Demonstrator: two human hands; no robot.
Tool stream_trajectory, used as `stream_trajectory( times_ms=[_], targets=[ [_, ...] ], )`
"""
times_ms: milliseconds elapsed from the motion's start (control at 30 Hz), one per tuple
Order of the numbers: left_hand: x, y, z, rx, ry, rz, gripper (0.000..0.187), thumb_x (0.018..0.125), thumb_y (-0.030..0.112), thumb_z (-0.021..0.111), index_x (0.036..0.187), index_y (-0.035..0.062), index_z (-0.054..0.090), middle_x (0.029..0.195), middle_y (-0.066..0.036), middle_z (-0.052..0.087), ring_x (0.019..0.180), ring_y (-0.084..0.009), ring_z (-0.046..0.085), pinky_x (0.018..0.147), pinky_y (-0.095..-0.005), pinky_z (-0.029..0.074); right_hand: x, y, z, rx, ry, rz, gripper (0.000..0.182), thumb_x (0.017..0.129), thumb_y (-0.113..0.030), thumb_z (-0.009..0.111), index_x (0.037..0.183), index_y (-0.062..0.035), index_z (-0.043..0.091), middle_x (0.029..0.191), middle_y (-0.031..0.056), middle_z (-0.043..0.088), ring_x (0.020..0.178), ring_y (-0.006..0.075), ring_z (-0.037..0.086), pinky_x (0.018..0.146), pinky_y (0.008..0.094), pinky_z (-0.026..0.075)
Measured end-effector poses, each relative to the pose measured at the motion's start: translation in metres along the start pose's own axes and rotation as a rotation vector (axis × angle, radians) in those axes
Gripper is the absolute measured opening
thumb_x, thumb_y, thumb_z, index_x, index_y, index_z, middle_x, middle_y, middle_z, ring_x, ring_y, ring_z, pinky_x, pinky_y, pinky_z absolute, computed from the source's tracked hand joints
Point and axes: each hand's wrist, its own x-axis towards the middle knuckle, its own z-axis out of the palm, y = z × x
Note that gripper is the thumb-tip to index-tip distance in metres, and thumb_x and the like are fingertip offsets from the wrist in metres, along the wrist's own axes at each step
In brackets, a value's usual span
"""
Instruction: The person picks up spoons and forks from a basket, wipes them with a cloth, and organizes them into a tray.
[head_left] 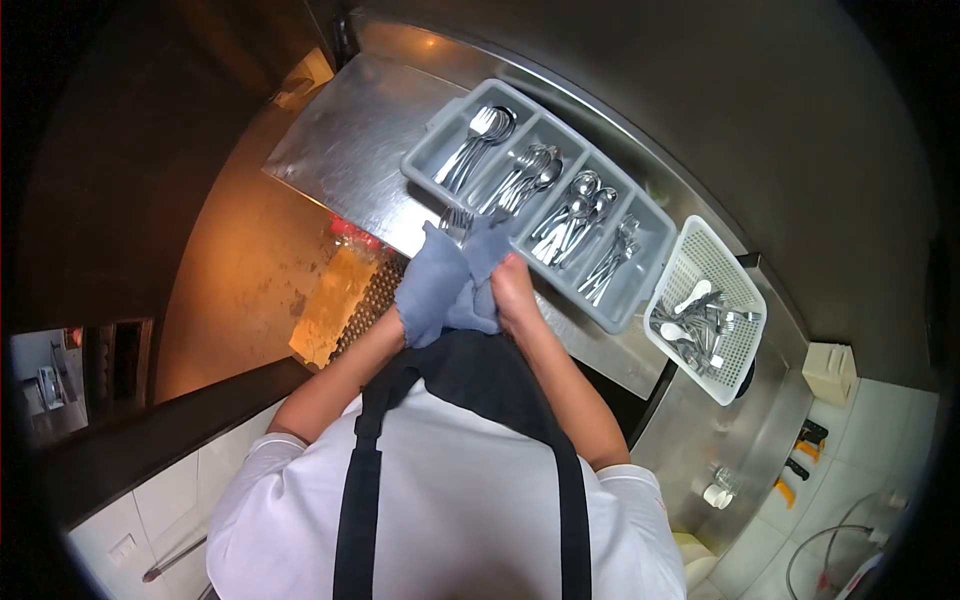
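Observation:
A blue-grey cloth (436, 285) is bunched between my two hands at the counter's front edge. It covers my left hand, whose fingers are hidden. My right hand (514, 290) is closed round the cloth's right side. Fork heads (456, 220) stick out above the cloth; their handles are hidden in it. Just beyond my hands lies a grey cutlery tray (425, 170) with several compartments. Forks (484, 135) lie in its left compartment, forks and spoons (525, 178) in the one beside it, spoons (580, 215) further right, and more cutlery (612, 262) at the right end.
A white perforated basket (755, 300) with mixed cutlery and white spoons stands right of the tray. The steel counter (350, 140) extends left. Small white cups (717, 495) sit at lower right, near knives (812, 432) by the tiled wall. A perforated mat (370, 300) lies below left.

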Motion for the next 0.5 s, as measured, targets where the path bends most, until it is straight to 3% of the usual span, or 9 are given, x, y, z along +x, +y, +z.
stream_trajectory(
  times_ms=[133,200,233,300,367,467,500],
  targets=[
    [0.002,0.003,-0.046,0.016,-0.267,0.14,0.059,0.089,0.05,0.054,0.106,-0.0057,0.063,0.09,-0.019,0.065,0.082,-0.0296,0.065,0.079,-0.0434,0.049,0.023,-0.02,-0.011,0.097,-0.016,0.017,0.021,0.093,-0.01,0.054,0.105,0.0014,0.066,0.093,0.0077,0.068,0.079,0.016,0.066,0.07,0.0299,0.053],
    [0.005,0.002,-0.058,-0.04,-0.349,0.182,0.071,0.083,0.059,0.055,0.11,-0.0069,0.06,0.094,-0.02,0.065,0.087,-0.0318,0.064,0.084,-0.0456,0.047,0.025,-0.03,-0.012,0.161,-0.048,-0.004,0.019,0.091,-0.01,0.056,0.103,0.0013,0.067,0.09,0.0071,0.069,0.077,0.0163,0.066,0.068,0.0299,0.053],
    [0.002,0.0,-0.042,-0.256,-0.345,0.118,0.078,0.08,0.063,0.056,0.112,-0.0075,0.059,0.096,-0.02,0.065,0.09,-0.0328,0.064,0.087,-0.0467,0.046,0.023,-0.033,-0.013,0.123,-0.05,0.012,0.019,0.09,-0.009,0.057,0.102,0.0012,0.067,0.091,0.0067,0.069,0.078,0.0159,0.066,0.069,0.0299,0.053],
    [-0.004,-0.005,0.037,-1.032,-0.342,-0.14,0.091,0.074,0.072,0.058,0.116,-0.0087,0.057,0.1,-0.021,0.065,0.095,-0.035,0.063,0.092,-0.0489,0.044,0.015,-0.03,-0.011,-0.019,-0.097,-0.035,0.018,0.089,-0.007,0.058,0.102,0.0007,0.068,0.092,0.0058,0.069,0.078,0.0147,0.065,0.07,0.0297,0.053],
    [-0.013,-0.005,0.094,-1.429,-0.264,-0.299,0.104,0.068,0.08,0.059,0.12,-0.0099,0.054,0.104,-0.022,0.064,0.1,-0.0371,0.062,0.097,-0.0512,0.042,0.004,-0.019,-0.004,-0.23,-0.186,-0.16,0.017,0.088,-0.005,0.06,0.102,0.0,0.068,0.094,0.0047,0.069,0.079,0.0129,0.065,0.072,0.0292,0.053],
    [-0.013,-0.001,0.047,-1.233,0.06,-0.271,0.105,0.07,0.074,0.065,0.121,-0.0166,0.049,0.103,-0.027,0.063,0.104,-0.0399,0.06,0.102,-0.0494,0.039,0.004,-0.013,-0.008,-0.256,-0.165,-0.161,0.021,0.081,0.003,0.056,0.098,0.0019,0.068,0.089,0.0037,0.07,0.081,0.0126,0.064,0.075,0.0287,0.051],
    [-0.008,0.0,0.017,-0.99,-0.019,-0.212,0.105,0.069,0.072,0.067,0.12,-0.0185,0.048,0.103,-0.028,0.062,0.104,-0.0408,0.06,0.102,-0.0492,0.04,0.005,-0.012,-0.009,-0.262,-0.155,-0.162,0.022,0.079,0.006,0.054,0.096,0.0025,0.068,0.088,0.0033,0.07,0.082,0.0125,0.064,0.076,0.0285,0.051]
  ],
)
